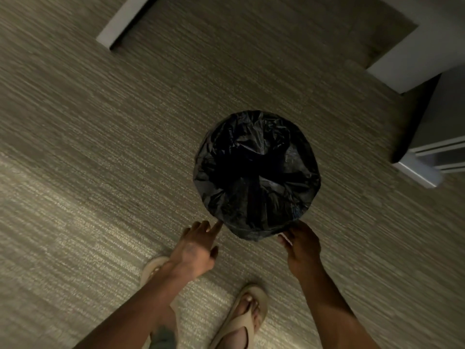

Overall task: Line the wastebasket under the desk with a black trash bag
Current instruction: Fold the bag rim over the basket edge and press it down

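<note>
A round wastebasket stands on the carpet, fully covered by a crinkled black trash bag that dips into its middle and folds over its rim. The basket's own walls are hidden under the plastic. My left hand is at the near left of the rim, fingers spread, one fingertip touching the bag's edge. My right hand is at the near right of the rim, fingers curled against the bag's overhang; whether it pinches the plastic is hard to tell.
Beige striped carpet lies all around. A white desk panel and a grey drawer unit stand at the right, another white leg panel at the top left. My sandalled feet are below the basket.
</note>
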Tool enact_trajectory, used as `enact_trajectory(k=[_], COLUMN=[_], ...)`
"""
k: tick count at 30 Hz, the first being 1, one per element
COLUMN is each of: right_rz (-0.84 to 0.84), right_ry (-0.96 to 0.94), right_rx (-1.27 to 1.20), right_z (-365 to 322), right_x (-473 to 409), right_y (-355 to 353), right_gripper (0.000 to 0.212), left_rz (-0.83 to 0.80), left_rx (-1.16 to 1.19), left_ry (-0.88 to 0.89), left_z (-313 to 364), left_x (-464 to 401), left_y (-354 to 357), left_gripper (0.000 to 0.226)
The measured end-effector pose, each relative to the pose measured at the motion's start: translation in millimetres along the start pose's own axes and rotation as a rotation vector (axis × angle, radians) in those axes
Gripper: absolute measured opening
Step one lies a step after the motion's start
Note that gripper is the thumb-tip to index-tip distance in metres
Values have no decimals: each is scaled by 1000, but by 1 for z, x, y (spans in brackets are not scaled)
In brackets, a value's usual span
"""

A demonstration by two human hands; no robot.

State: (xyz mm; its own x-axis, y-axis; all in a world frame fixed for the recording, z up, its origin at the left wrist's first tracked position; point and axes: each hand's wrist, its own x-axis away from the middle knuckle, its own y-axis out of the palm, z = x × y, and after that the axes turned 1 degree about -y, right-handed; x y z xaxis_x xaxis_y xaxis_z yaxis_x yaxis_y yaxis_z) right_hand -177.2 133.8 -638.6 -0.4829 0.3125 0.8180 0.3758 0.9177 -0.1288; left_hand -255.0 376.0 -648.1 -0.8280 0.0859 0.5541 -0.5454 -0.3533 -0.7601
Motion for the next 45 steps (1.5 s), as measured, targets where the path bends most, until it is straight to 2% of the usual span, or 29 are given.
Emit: enact_trajectory(k=[2,5,8,10,11,12,13,14,15,16,18,20,21,23,25,27,29,32,34,37,39,42,45], right_rz=[23,51,80,96,158,274,415,506,511,433,114,-179,-266,-415,-478,-405,-267,-139,-177,-197,-288,-435,-433], right_ry=[-58,-104,-54,32,15,-91,-302,-581,-884,-1151,-1520,-1688,-1739,-1759,-1758,-1712,-1588,-1481,-1569,-1819,-1829,-1586,-1195], right_rx=[142,247,251,198,209,286,419,572,714,826,1068,1452,1704,2095,2278,2393,2435,2366,2207,1893,1889,2239,2426], right_z=[-4,-5,-15,-30,-39,-45,-50,-56,-63,-74,-91,-104,-108,-116,-125,-133,-145,-155,-153,-139,-128,-112,-114], right_x=[-6,-17,-35,-44,-45,-42,-37,-27,-15,-3,1,-10,-17,-30,-40,-49,-54,-48,-37,-22,-24,-44,-54], right_y=[2,0,-5,-8,-9,-9,-10,-8,-2,8,29,49,58,74,89,100,109,121,122,109,96,74,63], right_gripper=[22,20,18,20,23,27,32,35,35,32,29,43,55,78,87,87,83,72,63,45,39,40,52], left_rz=[-14,103,409,642,721,758,736,655,533,404,223,127,83,14,-39,-79,-97,-115,-65,212,324,172,44], left_rx=[11,155,349,360,334,299,262,230,199,161,71,-13,-38,-72,-144,-178,-161,-132,-73,41,77,-14,-105], left_ry=[1,45,-24,-42,8,99,200,278,317,323,280,239,229,233,253,273,285,283,292,327,324,247,150], left_z=[-6,-15,-12,3,14,25,37,48,58,66,75,81,82,82,79,76,75,71,66,59,56,50,53], left_x=[1,7,15,19,18,15,10,3,-6,-16,-34,-44,-48,-52,-54,-55,-56,-56,-55,-52,-56,-63,-65], left_y=[-1,0,-14,-34,-44,-52,-59,-64,-67,-68,-65,-61,-60,-57,-49,-43,-43,-51,-54,-59,-61,-59,-65], left_gripper=[72,64,41,30,29,30,36,46,58,68,83,90,89,78,75,78,75,71,71,69,60,53,52])
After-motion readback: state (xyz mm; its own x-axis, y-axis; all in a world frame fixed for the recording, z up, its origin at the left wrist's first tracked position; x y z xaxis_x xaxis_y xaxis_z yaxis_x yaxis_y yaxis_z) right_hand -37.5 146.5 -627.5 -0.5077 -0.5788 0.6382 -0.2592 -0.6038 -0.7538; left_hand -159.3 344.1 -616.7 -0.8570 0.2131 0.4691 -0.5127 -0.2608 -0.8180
